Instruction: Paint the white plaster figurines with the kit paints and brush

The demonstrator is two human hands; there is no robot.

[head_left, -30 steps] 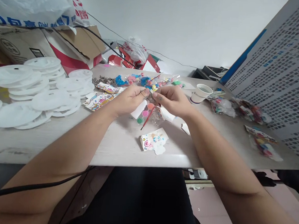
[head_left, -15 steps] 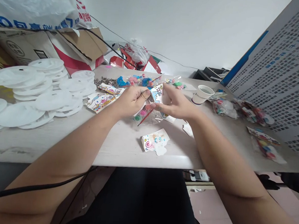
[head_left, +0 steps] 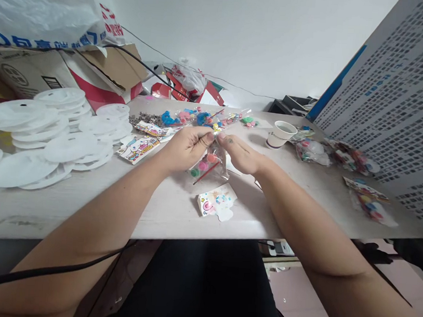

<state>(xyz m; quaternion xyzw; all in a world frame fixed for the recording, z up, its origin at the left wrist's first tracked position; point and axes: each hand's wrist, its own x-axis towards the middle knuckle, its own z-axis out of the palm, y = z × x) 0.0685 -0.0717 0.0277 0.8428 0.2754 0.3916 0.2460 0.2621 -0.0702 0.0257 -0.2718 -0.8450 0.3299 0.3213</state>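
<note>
My left hand (head_left: 190, 148) and my right hand (head_left: 240, 153) meet over the table, thumbs and fingers pinched close together at the top of a clear plastic bag (head_left: 224, 168). Inside the bag, or seen through it, are small round pots in green, pink and orange and a thin red stick (head_left: 206, 173). A bit of printed card shows between the thumbs, mostly hidden by the fingers. Below the hands lies a white printed card (head_left: 216, 201) with a cut-out edge and coloured spots.
Stacked white plastic discs (head_left: 71, 147) fill the left side. Printed cards (head_left: 138, 148) and a metal heap (head_left: 145, 118) lie nearer the middle. Coloured bagged pieces (head_left: 203, 117) lie behind; a paper cup (head_left: 281, 134) and filled bags (head_left: 313, 152) stand right.
My right hand's fingers have come in and closed against the left thumb. The printed card that showed between the hands is now mostly covered. The view has shifted slightly.
</note>
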